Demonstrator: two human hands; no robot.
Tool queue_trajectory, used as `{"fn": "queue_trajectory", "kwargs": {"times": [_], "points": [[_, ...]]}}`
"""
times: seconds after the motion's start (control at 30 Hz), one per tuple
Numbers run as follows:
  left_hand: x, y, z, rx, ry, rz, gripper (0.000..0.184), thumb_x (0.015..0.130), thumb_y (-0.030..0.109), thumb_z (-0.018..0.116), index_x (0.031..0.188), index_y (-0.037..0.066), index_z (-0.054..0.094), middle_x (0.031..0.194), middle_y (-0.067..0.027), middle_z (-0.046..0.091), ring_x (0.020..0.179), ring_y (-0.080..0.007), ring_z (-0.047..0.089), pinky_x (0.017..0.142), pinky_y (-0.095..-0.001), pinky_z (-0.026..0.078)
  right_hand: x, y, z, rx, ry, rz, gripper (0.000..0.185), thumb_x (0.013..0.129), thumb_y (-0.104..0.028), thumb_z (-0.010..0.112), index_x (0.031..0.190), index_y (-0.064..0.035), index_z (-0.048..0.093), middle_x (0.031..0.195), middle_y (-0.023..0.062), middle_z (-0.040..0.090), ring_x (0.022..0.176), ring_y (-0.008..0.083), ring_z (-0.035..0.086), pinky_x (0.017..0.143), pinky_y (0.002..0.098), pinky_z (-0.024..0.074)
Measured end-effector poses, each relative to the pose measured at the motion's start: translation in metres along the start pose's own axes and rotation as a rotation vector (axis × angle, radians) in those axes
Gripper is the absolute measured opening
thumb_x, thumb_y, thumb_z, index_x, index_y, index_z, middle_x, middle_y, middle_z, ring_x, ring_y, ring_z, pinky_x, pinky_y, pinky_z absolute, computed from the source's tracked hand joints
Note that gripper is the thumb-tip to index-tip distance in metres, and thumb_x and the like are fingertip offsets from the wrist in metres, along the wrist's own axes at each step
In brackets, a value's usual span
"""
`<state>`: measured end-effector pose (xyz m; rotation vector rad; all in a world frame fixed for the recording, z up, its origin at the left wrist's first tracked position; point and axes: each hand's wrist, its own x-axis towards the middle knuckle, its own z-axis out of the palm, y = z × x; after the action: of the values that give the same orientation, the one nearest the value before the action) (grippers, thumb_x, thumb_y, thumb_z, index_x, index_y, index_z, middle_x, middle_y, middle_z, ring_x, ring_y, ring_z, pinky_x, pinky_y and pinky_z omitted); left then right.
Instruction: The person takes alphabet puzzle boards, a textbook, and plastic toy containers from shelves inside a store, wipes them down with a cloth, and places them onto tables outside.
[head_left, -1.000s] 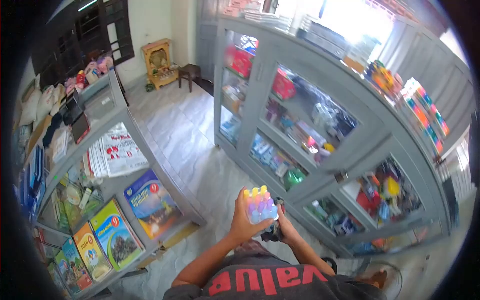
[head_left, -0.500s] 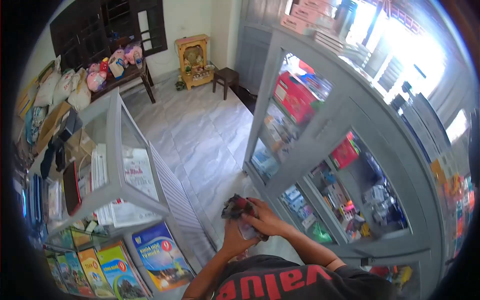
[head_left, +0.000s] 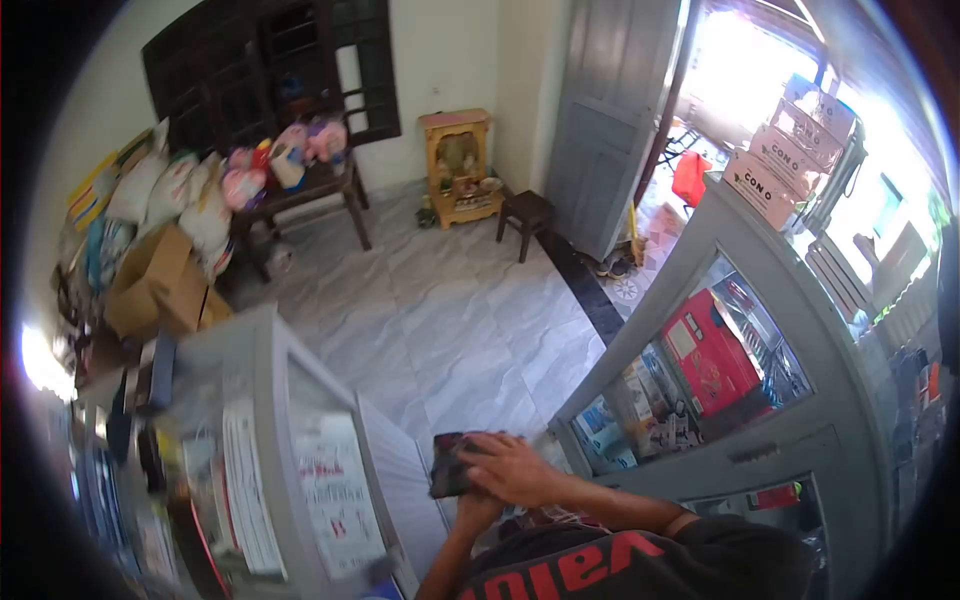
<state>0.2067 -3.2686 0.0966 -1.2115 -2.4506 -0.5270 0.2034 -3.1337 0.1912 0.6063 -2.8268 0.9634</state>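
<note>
A dark cloth-like bundle [head_left: 450, 465] with a bit of red on it is held in front of the body, near the lower middle of the view. My right hand [head_left: 512, 470] lies over its right side with the fingers bent onto it. Beneath, my left hand [head_left: 479, 511] supports the bundle from below, its fingers mostly hidden behind the bundle and the right hand. Whatever else the bundle covers cannot be seen.
A grey glass cabinet [head_left: 832, 440] stands close on the right, a glass display case [head_left: 262, 360] on the left. Tiled floor [head_left: 440, 340] runs between them towards a small stool [head_left: 525, 215], a yellow shrine [head_left: 462, 170], a cardboard box [head_left: 160, 285] and an open door [head_left: 615, 120].
The view has moved forward and turned towards the door. The clear pack of colourful bottles seen earlier is now out of sight, and the right hand has come over the dark bundle.
</note>
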Motion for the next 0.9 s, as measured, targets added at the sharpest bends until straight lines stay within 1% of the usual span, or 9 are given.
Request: {"fn": "queue_trajectory", "kwargs": {"times": [0.07,0.17,0.23,0.3,0.43,0.53,0.7,0.83,0.9], "points": [[0.040,-0.017,-0.036,-1.160,0.049,-0.713,0.085,0.064,0.021,0.082,0.133,0.002,0.036,0.131,-0.0157,0.047,0.122,-0.0297,0.047,0.101,-0.0413,0.039,0.045,0.024,-0.002,0.098,-0.126,-0.025,0.041,0.094,-0.036,0.049,0.128,-0.0152,0.055,0.129,0.0214,0.048,0.113,0.0395,0.048,0.098,0.0466,0.0372],[0.073,-0.076,-0.006,-1.237,-0.005,-0.820,0.086,0.064,0.016,0.082,0.135,0.002,0.035,0.129,-0.0137,0.047,0.119,-0.0265,0.047,0.101,-0.0386,0.038,0.123,0.092,-0.004,0.303,-0.205,-0.007,0.042,0.093,-0.036,0.051,0.128,-0.0140,0.056,0.126,0.0201,0.051,0.112,0.0382,0.049,0.096,0.0436,0.0388],[0.116,-0.109,0.002,-1.270,0.014,-0.787,0.089,0.063,0.014,0.082,0.136,0.001,0.033,0.128,-0.0133,0.047,0.118,-0.0260,0.048,0.101,-0.0378,0.038,0.173,0.151,0.006,0.287,-0.032,-0.081,0.037,0.091,-0.035,0.051,0.114,-0.0088,0.063,0.112,0.0146,0.062,0.103,0.0306,0.056,0.088,0.0411,0.0439],[0.166,-0.137,0.011,-1.308,0.046,-0.752,0.092,0.061,0.012,0.082,0.137,0.001,0.031,0.126,-0.0130,0.047,0.117,-0.0255,0.048,0.101,-0.0370,0.037,0.222,0.195,-0.016,0.512,-0.311,0.374,0.043,0.089,-0.043,0.053,0.104,-0.0055,0.068,0.094,0.0142,0.067,0.087,0.0291,0.062,0.078,0.0374,0.0482],[0.233,-0.204,0.029,-1.258,0.126,-0.668,0.101,0.061,0.012,0.082,0.142,0.003,0.023,0.126,-0.0131,0.045,0.115,-0.0261,0.048,0.098,-0.0384,0.040,0.282,0.275,-0.026,0.717,-0.101,0.560,0.053,0.084,-0.052,0.057,0.096,-0.0023,0.069,0.082,0.0145,0.068,0.075,0.0281,0.064,0.069,0.0365,0.0494],[0.290,-0.239,0.033,-1.658,0.234,-0.882,0.100,0.062,0.012,0.081,0.143,0.008,0.023,0.128,-0.0131,0.043,0.117,-0.0276,0.046,0.098,-0.0409,0.040,0.306,0.326,-0.046,0.657,0.020,0.642,0.056,0.077,-0.056,0.064,0.088,-0.0015,0.071,0.082,0.0134,0.067,0.076,0.0233,0.063,0.069,0.0356,0.0493],[0.436,-0.291,0.062,-1.734,0.218,-0.879,0.100,0.062,0.012,0.081,0.144,0.009,0.023,0.129,-0.0125,0.043,0.117,-0.0284,0.046,0.098,-0.0422,0.041,0.314,0.412,-0.049,1.073,0.088,0.632,0.040,0.079,-0.030,0.073,0.110,-0.0081,0.057,0.094,0.0047,0.063,0.085,0.0142,0.058,0.074,0.0295,0.0467],[0.526,-0.315,0.102,-1.774,0.124,-0.919,0.100,0.062,0.012,0.080,0.144,0.010,0.023,0.129,-0.0122,0.043,0.117,-0.0289,0.046,0.098,-0.0430,0.041,0.321,0.450,-0.110,1.675,-0.036,0.699,0.052,0.089,-0.042,0.061,0.124,-0.0056,0.052,0.106,0.0074,0.063,0.097,0.0161,0.059,0.086,0.0302,0.0477],[0.574,-0.323,0.145,-1.806,0.069,-0.710,0.092,0.064,0.011,0.076,0.141,0.009,0.028,0.124,-0.0124,0.048,0.115,-0.0266,0.049,0.096,-0.0397,0.042,0.329,0.463,-0.140,1.592,0.031,0.736,0.061,0.095,-0.049,0.048,0.136,-0.0043,0.043,0.112,0.0105,0.064,0.099,0.0159,0.062,0.087,0.0288,0.0506]]}}
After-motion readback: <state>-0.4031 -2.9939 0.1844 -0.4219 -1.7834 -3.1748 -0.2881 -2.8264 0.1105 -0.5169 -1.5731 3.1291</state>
